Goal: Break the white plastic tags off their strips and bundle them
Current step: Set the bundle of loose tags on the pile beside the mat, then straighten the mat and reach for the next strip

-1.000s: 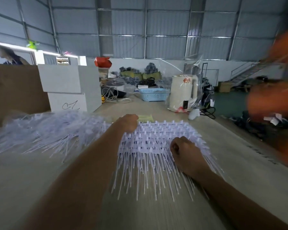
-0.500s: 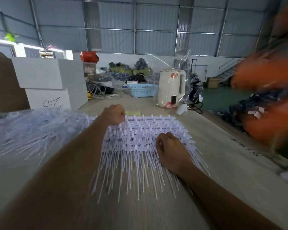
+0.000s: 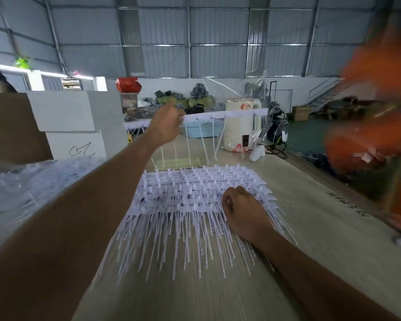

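Counter [image 3: 310, 239] runs away from the viewer; its right edge slants off toward a blurred orange shape [image 3: 380, 135], w/ bare wood between that edge and the stack of tag strips [image 3: 195, 205] at centre. On the left, a loose heap of white tags [image 3: 21, 188] lies just beside the left forearm, w/ white boxes [image 3: 74, 126] behind it. Far end holds a kettle [image 3: 241, 126] and a blue basket [image 3: 202, 130]. Left hand [image 3: 164, 126] is raised above the stack, pinching one end of a single strip [image 3: 225, 114] held level, a few thin tags hanging down from it. Right hand [image 3: 243, 209], fingers curled, rests on the stack's right part, pressing it to the counter.
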Demonstrator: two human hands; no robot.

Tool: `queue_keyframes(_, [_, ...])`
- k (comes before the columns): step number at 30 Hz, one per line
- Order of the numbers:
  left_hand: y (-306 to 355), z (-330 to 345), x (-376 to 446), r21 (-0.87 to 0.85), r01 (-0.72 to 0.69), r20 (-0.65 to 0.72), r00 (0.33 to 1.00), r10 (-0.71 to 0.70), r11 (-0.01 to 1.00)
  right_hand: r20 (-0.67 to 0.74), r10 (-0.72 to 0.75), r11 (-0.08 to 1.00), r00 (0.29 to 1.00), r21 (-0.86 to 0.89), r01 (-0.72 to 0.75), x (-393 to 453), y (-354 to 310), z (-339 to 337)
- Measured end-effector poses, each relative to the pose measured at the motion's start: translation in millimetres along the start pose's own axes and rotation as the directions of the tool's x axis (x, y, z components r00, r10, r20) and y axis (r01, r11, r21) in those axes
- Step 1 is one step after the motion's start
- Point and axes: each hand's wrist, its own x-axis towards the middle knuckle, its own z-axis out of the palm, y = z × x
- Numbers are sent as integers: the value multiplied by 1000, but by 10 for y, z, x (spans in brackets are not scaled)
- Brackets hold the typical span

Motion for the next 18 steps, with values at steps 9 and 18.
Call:
queue_keyframes(9, [48, -501, -302, -237, -75, -244, 970, 16, 969, -120, 56, 998, 991, 35, -52, 39, -40, -78])
queue_keyframes(18, [157, -962, -962, -808, -30, -164, 970, -177, 588, -264, 276, 859, 924, 499, -114, 85, 48, -514])
